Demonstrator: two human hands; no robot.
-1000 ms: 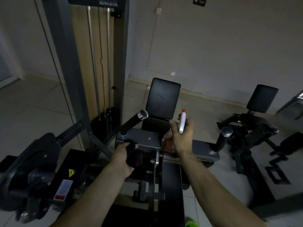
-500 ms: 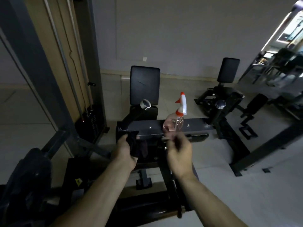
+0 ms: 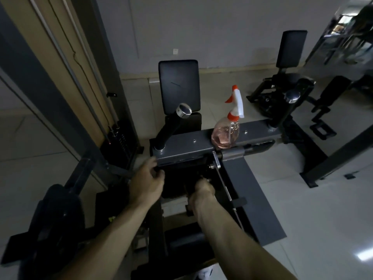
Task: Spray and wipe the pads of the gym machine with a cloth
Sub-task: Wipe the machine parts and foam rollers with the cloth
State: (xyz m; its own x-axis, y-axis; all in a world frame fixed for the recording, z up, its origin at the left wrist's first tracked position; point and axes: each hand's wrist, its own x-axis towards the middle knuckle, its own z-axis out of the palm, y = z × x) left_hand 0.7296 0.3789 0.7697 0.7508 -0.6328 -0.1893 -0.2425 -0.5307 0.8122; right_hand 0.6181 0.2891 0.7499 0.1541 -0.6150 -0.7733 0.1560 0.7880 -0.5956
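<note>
Seemingly wiping now: the clear plastic spray bottle of pink liquid [image 3: 225, 136] stands on the grey steel crossbar [image 3: 181, 147]. My left hand [image 3: 146, 178] and right hand [image 3: 201, 189] curl their fingers at the black cushioned pad [image 3: 177, 183] beneath; what they grip I cannot tell. Next, I judge, come firm strokes.

The left forearm [image 3: 113, 237] and the right forearm [image 3: 232, 237] are showing bare from the lower edge of the view up to the wrists. Tendons are standing out along the right one near the wrist. The left grip [image 3: 148, 179] and the right grip [image 3: 201, 188] are going bare as well. Low between the arms a white patch [image 3: 203, 273] is peeking in, too cropped to tell whether clothing or shoe.
</note>
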